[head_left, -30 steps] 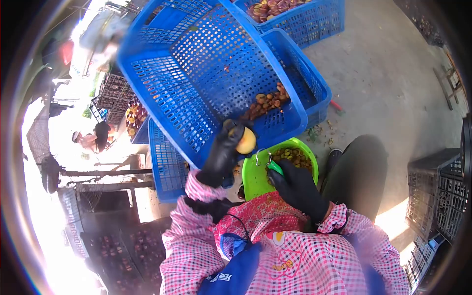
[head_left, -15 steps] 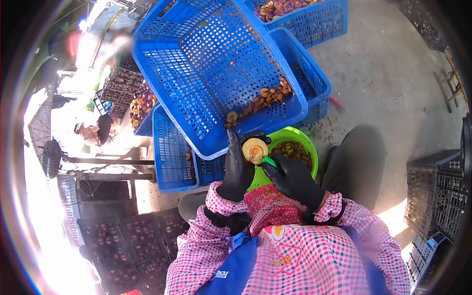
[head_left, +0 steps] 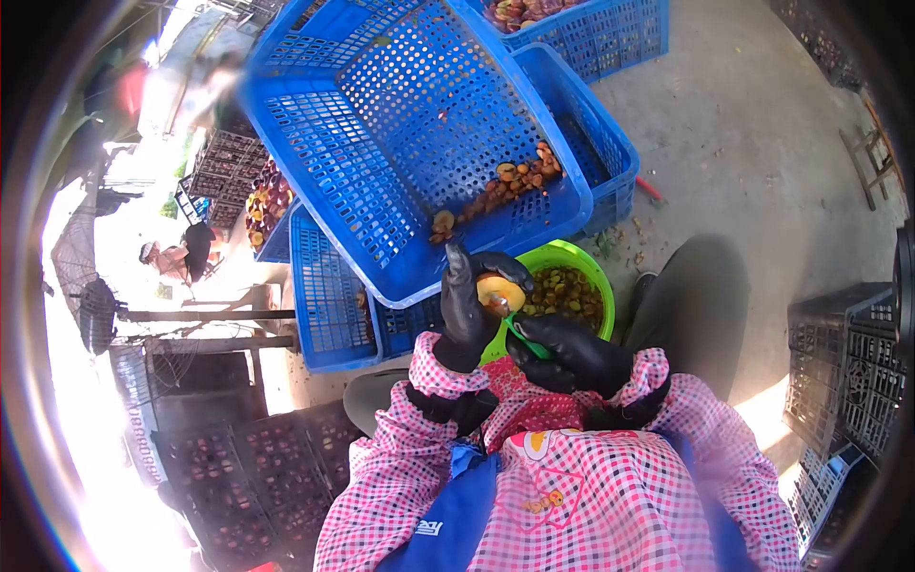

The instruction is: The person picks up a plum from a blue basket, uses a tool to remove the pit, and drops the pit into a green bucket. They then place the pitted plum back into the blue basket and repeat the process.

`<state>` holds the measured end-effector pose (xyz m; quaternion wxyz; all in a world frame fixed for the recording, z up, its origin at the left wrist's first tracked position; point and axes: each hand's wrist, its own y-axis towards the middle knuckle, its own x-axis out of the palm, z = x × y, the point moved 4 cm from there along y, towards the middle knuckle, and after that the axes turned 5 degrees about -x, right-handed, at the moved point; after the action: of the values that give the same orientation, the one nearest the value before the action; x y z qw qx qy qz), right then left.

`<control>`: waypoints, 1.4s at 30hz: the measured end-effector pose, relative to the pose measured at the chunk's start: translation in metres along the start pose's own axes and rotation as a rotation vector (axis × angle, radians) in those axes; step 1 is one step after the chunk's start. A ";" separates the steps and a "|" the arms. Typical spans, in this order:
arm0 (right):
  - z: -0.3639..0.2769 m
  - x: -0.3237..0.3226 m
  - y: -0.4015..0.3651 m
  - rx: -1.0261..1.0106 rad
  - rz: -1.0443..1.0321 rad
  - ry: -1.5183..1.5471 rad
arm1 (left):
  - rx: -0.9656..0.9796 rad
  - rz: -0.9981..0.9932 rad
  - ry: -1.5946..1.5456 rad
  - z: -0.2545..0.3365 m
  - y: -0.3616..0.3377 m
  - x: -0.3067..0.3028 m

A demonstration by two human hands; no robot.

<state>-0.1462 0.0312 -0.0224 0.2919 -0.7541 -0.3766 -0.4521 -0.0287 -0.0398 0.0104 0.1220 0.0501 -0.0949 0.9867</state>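
My left hand (head_left: 469, 297), in a black glove, holds a yellow-fleshed fruit half (head_left: 499, 289) between thumb and fingers, its cut side turned toward me. My right hand (head_left: 577, 351), also gloved in black, grips a small green-handled tool (head_left: 526, 338). The tool's metal tip touches the middle of the fruit half; its exact shape is hard to make out. Just beyond both hands stands a bright green basin (head_left: 602, 276) with brown and yellowish fruit bits inside. A tilted blue crate (head_left: 400, 124) lies above the left hand, with small fruit pieces (head_left: 510, 191) along its lower side.
More blue crates (head_left: 334, 296) stand under and behind the tilted one, some with cut fruit (head_left: 270, 205). Dark crates of fruit (head_left: 267, 486) are at lower left, black crates (head_left: 843, 362) at right. A person (head_left: 186, 253) is far left. Scraps lie on the concrete floor (head_left: 710, 143).
The fruit half has tipped in my left hand, and the tool's metal tip now shows at its centre. My right hand has turned and lowered slightly, with more of the green handle showing.
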 end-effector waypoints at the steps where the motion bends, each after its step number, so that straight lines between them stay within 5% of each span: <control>1: 0.002 0.002 -0.001 0.000 -0.001 -0.004 | 0.022 -0.034 -0.176 -0.002 -0.001 0.004; 4: 0.006 0.016 -0.003 0.020 -0.072 0.270 | -0.002 0.012 -0.350 -0.004 -0.009 0.008; 6: -0.004 0.020 -0.002 -0.167 -0.004 -0.216 | -0.046 0.099 -0.340 0.001 -0.013 -0.003; 8: 0.003 0.007 -0.001 -0.146 0.014 -0.360 | -0.206 0.496 -0.328 0.010 -0.023 -0.050; 10: 0.012 -0.009 0.002 -0.133 0.040 -0.501 | 0.134 0.522 0.072 0.055 -0.040 -0.106; 12: 0.008 -0.017 0.002 -0.342 0.256 -1.536 | 0.240 0.780 1.087 0.115 -0.054 -0.136; 13: 0.003 -0.014 0.004 -0.346 0.261 -1.535 | 0.244 0.775 1.088 0.125 -0.047 -0.141; 15: -0.002 -0.009 0.007 -0.152 0.240 -1.482 | 0.555 0.666 1.701 0.138 -0.026 -0.129; 17: -0.003 -0.009 0.009 -0.192 0.255 -1.485 | 0.328 0.413 1.508 0.117 0.027 -0.124; 21: -0.012 -0.014 0.003 -0.274 0.328 -1.444 | -0.180 0.094 1.753 0.008 0.147 -0.150; 24: -0.018 -0.023 -0.001 -0.263 0.379 -1.399 | -0.193 -0.377 2.036 -0.121 0.224 -0.260; 27: -0.024 -0.029 -0.003 -0.308 0.396 -1.344 | -0.432 -0.305 2.066 -0.094 0.197 -0.232; 34: -0.032 -0.028 0.002 -0.342 0.421 -1.248 | -0.465 -0.244 2.114 -0.052 0.171 -0.175; 40: -0.031 -0.027 0.000 -0.472 0.642 -1.285 | -0.379 -0.074 1.311 -0.074 0.205 -0.176; 42: -0.035 -0.025 0.001 -0.467 0.740 -1.284 | -0.399 0.052 0.366 -0.018 0.176 -0.128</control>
<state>-0.1693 -0.0037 -0.0300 -0.0179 -0.9868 -0.0906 0.1327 0.0490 -0.2337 -0.0532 0.1190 -0.1566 -0.2649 0.9440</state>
